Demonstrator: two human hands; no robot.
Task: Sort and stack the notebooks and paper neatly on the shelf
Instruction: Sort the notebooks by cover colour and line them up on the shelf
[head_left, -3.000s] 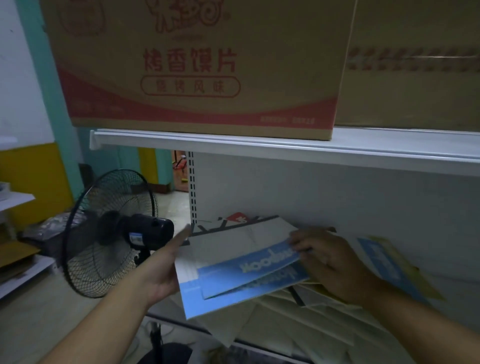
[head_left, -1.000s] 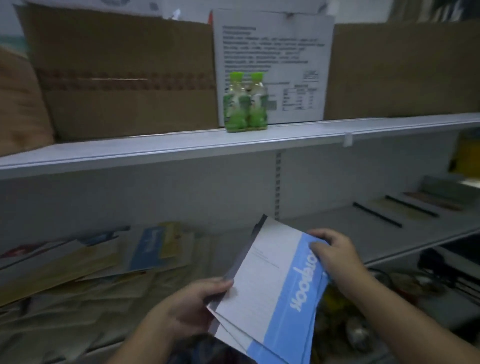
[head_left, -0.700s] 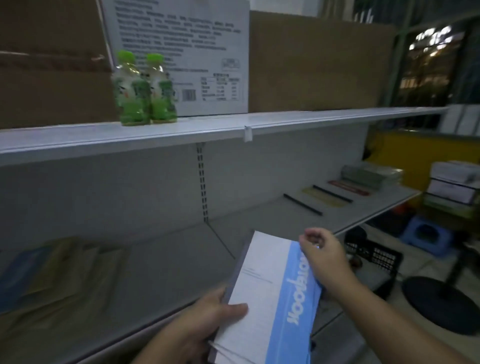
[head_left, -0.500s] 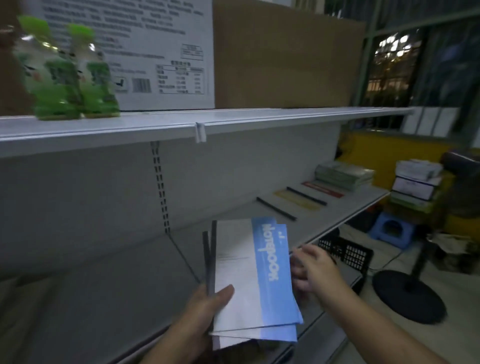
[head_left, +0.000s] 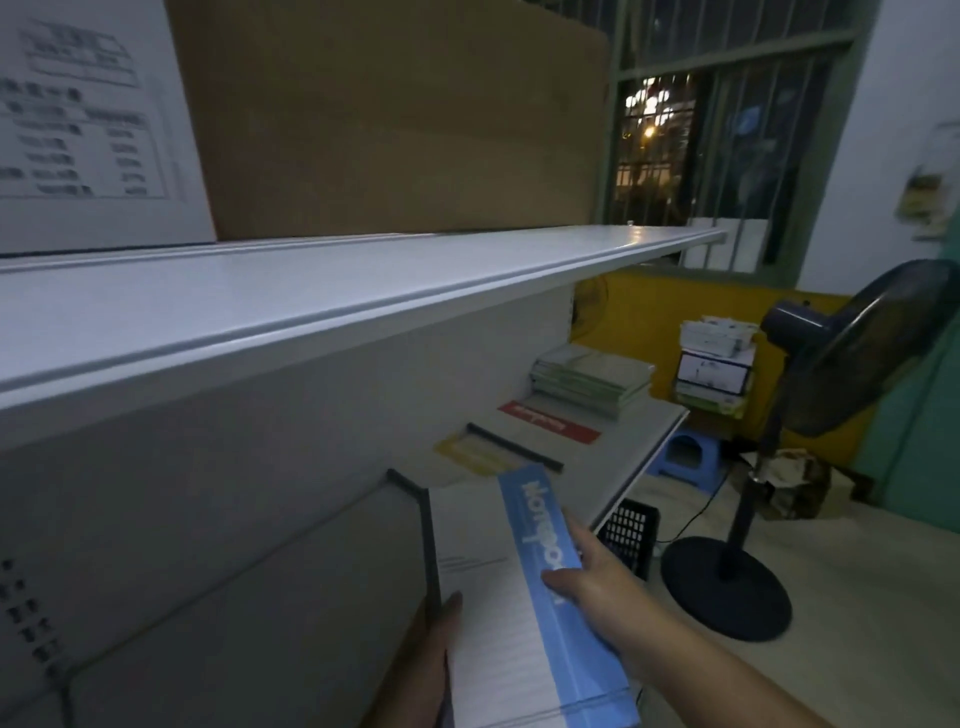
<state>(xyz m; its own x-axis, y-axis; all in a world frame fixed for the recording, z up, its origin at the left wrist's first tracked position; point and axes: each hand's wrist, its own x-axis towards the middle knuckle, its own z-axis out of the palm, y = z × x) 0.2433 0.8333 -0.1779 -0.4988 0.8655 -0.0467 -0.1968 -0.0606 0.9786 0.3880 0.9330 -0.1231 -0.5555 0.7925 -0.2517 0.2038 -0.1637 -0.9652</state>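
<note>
I hold a small stack of white notebooks with a blue "Notebook" band (head_left: 498, 613) flat over the lower shelf (head_left: 608, 483). My left hand (head_left: 431, 660) grips the stack's dark spine edge from below, thumb on top. My right hand (head_left: 597, 582) rests on the blue band at the right edge. Further along the shelf lie a yellow-labelled notebook (head_left: 478, 452), a red-labelled notebook (head_left: 550, 421) and a stack of green notebooks (head_left: 592, 379).
The upper shelf (head_left: 311, 291) carries a brown cardboard box (head_left: 395, 119) and a white printed box (head_left: 88, 124). A black standing fan (head_left: 810, 405) stands on the floor at right, with a black basket (head_left: 628, 535), a blue stool (head_left: 685, 457) and stacked paper packs (head_left: 717, 364) nearby.
My view has swung right along the shelf, away from the messy pile. The notebook stack has moved with both hands and now lies lengthwise over the shelf; my right hand has shifted onto the blue band.
</note>
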